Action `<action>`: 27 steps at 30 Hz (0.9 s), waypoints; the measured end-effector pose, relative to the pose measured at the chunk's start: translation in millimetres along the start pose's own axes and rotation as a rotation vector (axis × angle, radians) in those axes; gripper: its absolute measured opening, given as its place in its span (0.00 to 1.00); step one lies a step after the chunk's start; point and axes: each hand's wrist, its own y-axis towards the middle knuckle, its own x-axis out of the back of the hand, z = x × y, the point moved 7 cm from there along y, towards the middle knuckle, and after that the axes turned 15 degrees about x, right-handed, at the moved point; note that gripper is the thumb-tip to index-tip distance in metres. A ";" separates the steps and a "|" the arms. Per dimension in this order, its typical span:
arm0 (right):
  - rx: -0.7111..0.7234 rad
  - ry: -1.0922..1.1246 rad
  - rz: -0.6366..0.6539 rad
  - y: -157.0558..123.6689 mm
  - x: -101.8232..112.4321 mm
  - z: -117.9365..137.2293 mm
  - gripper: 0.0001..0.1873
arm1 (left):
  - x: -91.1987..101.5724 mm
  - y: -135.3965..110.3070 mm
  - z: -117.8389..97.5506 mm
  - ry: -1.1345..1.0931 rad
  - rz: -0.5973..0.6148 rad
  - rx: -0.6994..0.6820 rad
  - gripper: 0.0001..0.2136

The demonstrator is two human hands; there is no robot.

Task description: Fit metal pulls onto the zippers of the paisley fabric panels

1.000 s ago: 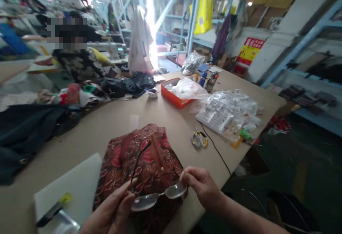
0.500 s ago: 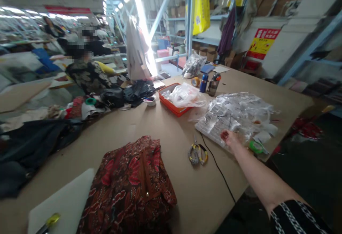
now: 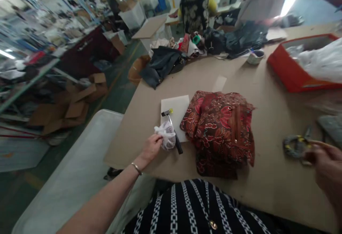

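Clock centred on the red-brown patterned bag (image 3: 219, 134), which is lying mid-tabletop (image 3: 146, 111).

Left hand (image 3: 153, 146), nine o'clock: fingers closing together on the edge of a thin white plastic bag (image 3: 168, 139), pinching it; fingertips partly sinking out of sight in its folds. The plastic is bunching beside a hammer (image 3: 179, 147), which is lying partly on a white board (image 3: 175, 102); the plastic is hiding part of the board.

Right hand (image 3: 324, 157), three o'clock: blurring, forearm running off the frame. Fingers curling near a grey-and-yellow tool (image 3: 292, 147), also smeared; cannot tell how far open they are or whether they are gripping it.

Farther out: small cup (image 3: 255, 58) standing at one o'clock; orange box (image 3: 280, 71) sitting at two, the frame cutting off its right side; dark cloth (image 3: 161, 64) spilling over the edge at eleven.
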 end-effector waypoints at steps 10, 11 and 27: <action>0.662 -0.368 0.724 -119.9 -396.9 164.5 0.18 | 37.9 51.3 33.9 -0.263 -0.075 -0.165 0.04; 0.676 -0.460 0.730 -120.3 -412.9 166.1 0.20 | 34.8 53.9 42.1 -0.296 -0.020 -0.161 0.04; 0.514 -0.559 0.831 -99.0 -472.6 129.8 0.13 | -12.4 86.3 42.4 -0.637 0.357 0.099 0.06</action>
